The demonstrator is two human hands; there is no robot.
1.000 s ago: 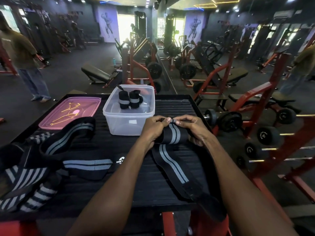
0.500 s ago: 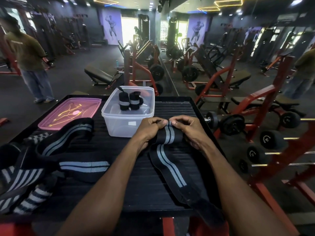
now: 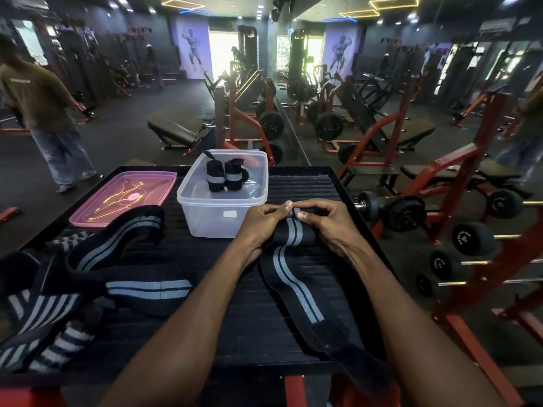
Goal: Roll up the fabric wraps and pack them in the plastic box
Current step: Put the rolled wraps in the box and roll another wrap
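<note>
My left hand (image 3: 258, 223) and right hand (image 3: 326, 223) are both clenched on the far end of the striped wrap (image 3: 289, 259), thumbs meeting over the top of the roll I am starting. Compared with a second ago the change is small but real: the rolled end now sits a touch tighter and fuller under my fingers, and my thumbs have crept closer together over the grey stripe. The loose tail runs back toward me across the desk (image 3: 308, 183) and hangs off its near edge, much as it did, so I judge only the first turn or so is made and most of this wrap remains to be wound

The plastic box (image 3: 220, 218) stands just beyond my left hand, open, with two rolled wraps (image 3: 224, 177) upright at its far side and plenty of room beside them. Its pink lid (image 3: 126, 195) lies to the left of it, apart. A heap of unrolled wraps (image 3: 88, 283) waits at the left of the desk, so the task looks well short of halfway

My worry is the roll going crooked; I would keep the stripe lined up turn over turn and keep tension on the tail
</note>
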